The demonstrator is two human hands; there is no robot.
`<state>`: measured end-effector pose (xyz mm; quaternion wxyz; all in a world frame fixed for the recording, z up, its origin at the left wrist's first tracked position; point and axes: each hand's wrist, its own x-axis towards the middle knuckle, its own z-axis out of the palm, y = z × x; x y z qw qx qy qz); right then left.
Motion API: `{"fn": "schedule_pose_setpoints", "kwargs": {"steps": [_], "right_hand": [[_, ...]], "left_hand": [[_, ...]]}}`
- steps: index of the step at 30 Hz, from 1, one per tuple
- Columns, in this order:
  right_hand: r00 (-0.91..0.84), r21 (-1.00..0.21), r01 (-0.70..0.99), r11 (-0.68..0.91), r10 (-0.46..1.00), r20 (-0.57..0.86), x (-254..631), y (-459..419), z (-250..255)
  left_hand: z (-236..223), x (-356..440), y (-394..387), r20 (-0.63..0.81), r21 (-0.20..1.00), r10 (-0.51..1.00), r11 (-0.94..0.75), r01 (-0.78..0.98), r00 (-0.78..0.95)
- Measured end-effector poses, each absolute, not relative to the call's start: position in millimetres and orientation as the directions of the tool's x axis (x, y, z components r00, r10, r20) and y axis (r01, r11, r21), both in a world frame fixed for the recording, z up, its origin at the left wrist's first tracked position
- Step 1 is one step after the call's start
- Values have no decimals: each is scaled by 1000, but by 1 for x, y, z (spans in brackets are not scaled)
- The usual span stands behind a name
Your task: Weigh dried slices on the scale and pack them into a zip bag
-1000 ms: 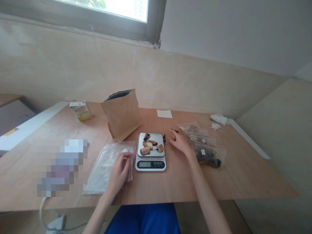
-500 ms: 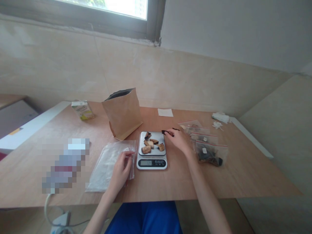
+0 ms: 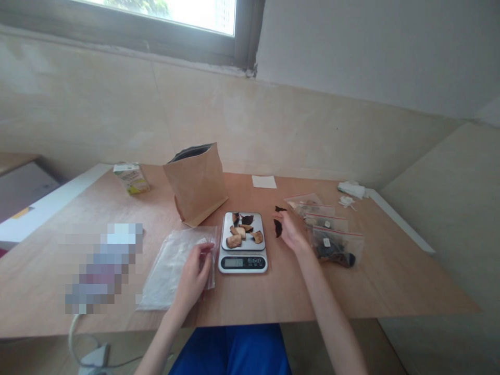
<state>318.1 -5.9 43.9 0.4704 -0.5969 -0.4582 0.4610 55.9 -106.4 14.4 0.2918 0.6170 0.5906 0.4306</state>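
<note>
A small digital kitchen scale [image 3: 242,260] stands in the middle of the wooden table [image 3: 273,291], with several brown and dark dried pieces [image 3: 242,229] on its pan. My left hand [image 3: 194,276] pinches the edge of a clear zip bag [image 3: 172,265] lying flat left of the scale. My right hand [image 3: 289,229] hovers just right of the scale, fingers curled round a dark dried piece [image 3: 278,227]. Another dark piece [image 3: 280,209] lies on the table behind that hand.
An open brown paper pouch [image 3: 196,182] stands behind the scale. Filled zip bags [image 3: 332,237] lie to the right, a small carton [image 3: 130,177] at the back left, a white slip [image 3: 263,181] and tissue scraps [image 3: 351,190] at the back. A blurred patch covers the left.
My right hand reached over the scale's back right corner, a dark piece now lies on the pan, and the hand drew back right holding another dark piece. The left hand stayed on the bag.
</note>
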Motion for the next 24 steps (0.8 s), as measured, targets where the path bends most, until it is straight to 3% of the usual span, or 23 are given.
{"fn": "schedule_pose_setpoints", "kwargs": {"steps": [4, 9, 17, 24], "right_hand": [[90, -988, 70, -138, 987, -132, 310, -6, 45], [105, -996, 84, -34, 994, -25, 293, -7, 39], [170, -959, 269, 87, 976, 136, 282, -4, 25], [25, -894, 408, 186, 976, 215, 292, -19, 30]], "left_hand": [[14, 56, -106, 181, 875, 981, -126, 468, -74], [14, 56, -106, 179, 873, 981, -124, 472, -73], [16, 57, -107, 193, 864, 979, -134, 485, -72], [14, 56, -107, 213, 854, 975, -152, 497, -68]]}}
